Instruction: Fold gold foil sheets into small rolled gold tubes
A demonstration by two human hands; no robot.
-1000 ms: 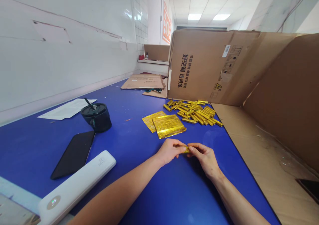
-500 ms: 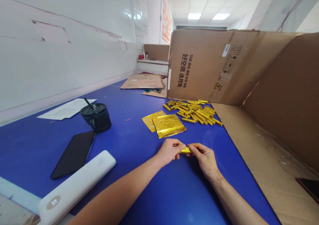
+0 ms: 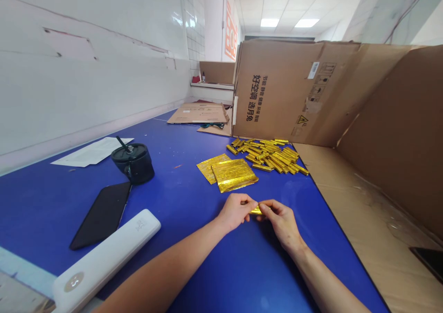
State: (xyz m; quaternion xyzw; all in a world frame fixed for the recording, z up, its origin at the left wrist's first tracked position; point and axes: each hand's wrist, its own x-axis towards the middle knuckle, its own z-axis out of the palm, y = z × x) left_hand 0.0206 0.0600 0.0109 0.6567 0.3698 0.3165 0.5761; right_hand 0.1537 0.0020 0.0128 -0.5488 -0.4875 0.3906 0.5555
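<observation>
Between my two hands is a small gold foil roll (image 3: 255,210), held level just above the blue table. The fingers of my left hand (image 3: 237,211) pinch its left end. My right hand (image 3: 281,220) grips the other end with thumb and fingers, which hide part of the roll. Just beyond my hands lies a stack of flat gold foil sheets (image 3: 237,175), with another gold sheet (image 3: 207,169) partly under it. A loose heap of similar gold foil rolls (image 3: 277,158) rests farther back on the right.
On the left of the blue table (image 3: 180,188) are a dark lidded mug (image 3: 136,163), a black phone (image 3: 102,215), a long white device (image 3: 114,253) and paper (image 3: 92,151). A large cardboard box (image 3: 277,91) stands behind the heap; cardboard (image 3: 360,202) borders the right edge.
My right thumb and fingers have shifted slightly left along the foil roll. My left hand stays almost still, and the sheets and heap have not moved.
</observation>
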